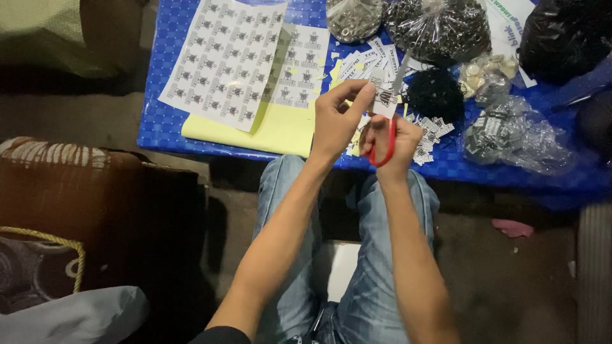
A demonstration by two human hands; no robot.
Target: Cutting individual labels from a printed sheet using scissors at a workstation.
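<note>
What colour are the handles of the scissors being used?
Red. The scissors in the right hand have red handles, seen best in the head view.

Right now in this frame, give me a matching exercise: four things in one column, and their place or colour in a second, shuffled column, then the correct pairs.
Things:
1. scissors
2. small label piece
3. label sheet
4. yellow sheet

Places or colours:
A. lying flat on the blue table, far left, printed with rows of small marks
B. red handles, gripped in the right hand
C. pinched between the fingers of the left hand
D. plain, partly under the printed sheets, at the table's near edge

Pairs: 1-B, 2-C, 3-A, 4-D
</note>
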